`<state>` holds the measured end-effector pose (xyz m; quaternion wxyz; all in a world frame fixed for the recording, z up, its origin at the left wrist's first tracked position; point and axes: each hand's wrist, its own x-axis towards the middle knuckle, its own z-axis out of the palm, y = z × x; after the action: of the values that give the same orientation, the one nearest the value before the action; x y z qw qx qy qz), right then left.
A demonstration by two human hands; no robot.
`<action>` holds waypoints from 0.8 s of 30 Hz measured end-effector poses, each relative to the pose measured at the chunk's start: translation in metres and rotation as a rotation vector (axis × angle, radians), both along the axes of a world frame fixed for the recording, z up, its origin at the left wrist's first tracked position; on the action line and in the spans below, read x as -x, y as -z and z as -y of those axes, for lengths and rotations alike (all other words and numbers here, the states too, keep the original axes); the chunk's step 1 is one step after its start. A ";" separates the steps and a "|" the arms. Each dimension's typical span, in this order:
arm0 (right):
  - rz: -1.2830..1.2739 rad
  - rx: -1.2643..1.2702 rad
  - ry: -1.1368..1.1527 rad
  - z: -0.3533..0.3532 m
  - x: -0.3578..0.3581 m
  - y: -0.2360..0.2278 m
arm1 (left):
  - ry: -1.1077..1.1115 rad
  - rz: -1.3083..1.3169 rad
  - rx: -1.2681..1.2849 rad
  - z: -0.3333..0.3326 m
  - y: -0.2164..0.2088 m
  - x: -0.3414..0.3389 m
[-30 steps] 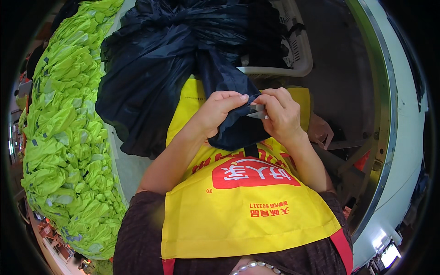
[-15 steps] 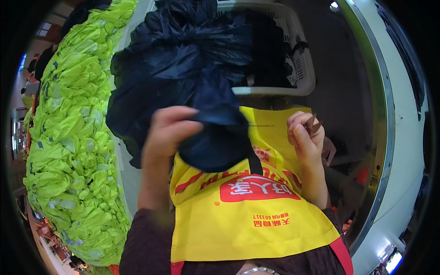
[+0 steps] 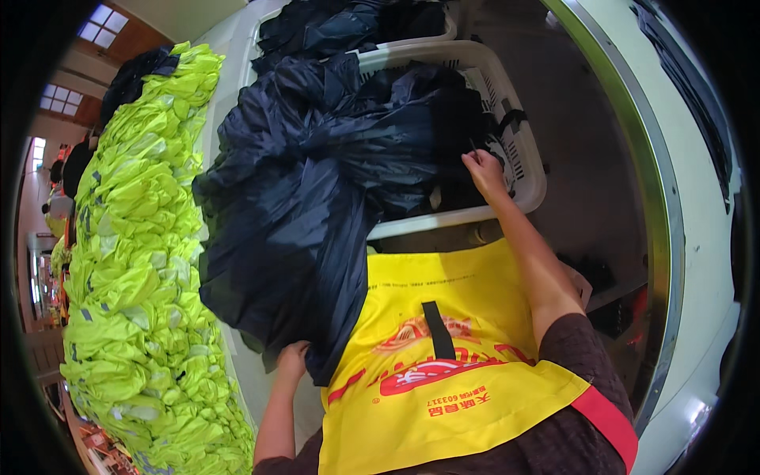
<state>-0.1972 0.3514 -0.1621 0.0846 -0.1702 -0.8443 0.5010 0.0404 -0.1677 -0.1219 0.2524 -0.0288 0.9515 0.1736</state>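
A large dark navy garment [image 3: 277, 237] of thin, creased fabric spreads from the basket down over the table edge to my lap. At its lower hem my left hand [image 3: 293, 358] is closed on the cloth, with the fingertips partly hidden by the fabric. My right hand [image 3: 484, 176] reaches forward over the near right side of the white basket [image 3: 526, 170]. It is closed around a small pair of thread snips [image 3: 473, 146], of which only a thin dark tip shows. The hand is beside the dark cloth in the basket.
A long heap of bright yellow-green garments [image 3: 146, 301] lines the left. Behind the first basket stands a second white basket [image 3: 412, 41] with dark clothing. A yellow apron [image 3: 451, 388] covers my lap. On the right, a pale table [image 3: 701, 261] has a metal edge.
My left hand has moved down and left, drawing the garment's hem with it. My right hand has gone forward from above the apron to the basket, still holding the snips. The view has tilted up.
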 end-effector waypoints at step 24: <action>0.056 -0.251 -0.401 -0.016 0.013 -0.158 | 0.083 -0.036 -0.097 -0.059 -0.151 0.073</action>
<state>-0.2107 0.3671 -0.0044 -0.0198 -0.0011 -0.9189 0.3940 -0.0328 -0.1090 0.0292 0.2433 0.0263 0.9467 0.2094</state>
